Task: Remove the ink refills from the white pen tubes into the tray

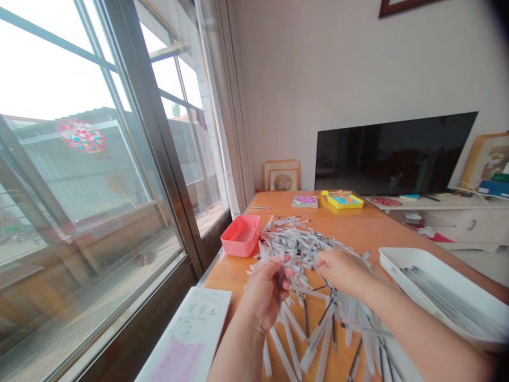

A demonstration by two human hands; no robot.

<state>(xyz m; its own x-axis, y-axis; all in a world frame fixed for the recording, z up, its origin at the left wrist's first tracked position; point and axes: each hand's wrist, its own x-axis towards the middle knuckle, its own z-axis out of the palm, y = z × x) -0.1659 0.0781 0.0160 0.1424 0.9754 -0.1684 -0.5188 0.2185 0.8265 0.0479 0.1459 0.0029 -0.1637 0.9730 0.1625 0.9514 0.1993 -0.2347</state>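
Note:
A big loose heap of white pen barrels and thin dark refills (306, 249) covers the middle of the orange table (358, 225). My left hand (264, 292) is closed around a dark refill held upright at the near edge of the heap. My right hand (342, 270) rests on the heap just right of it, knuckles up, fingers curled down into the pieces; what they hold is hidden.
A pink plastic box (240, 235) stands left of the heap. A white tray (437, 286) with laid-out pens sits at the right. A white exercise book (186, 334) lies near the front left. Yellow box (345, 200) and small book (305, 201) at the far end, television (393, 154) behind.

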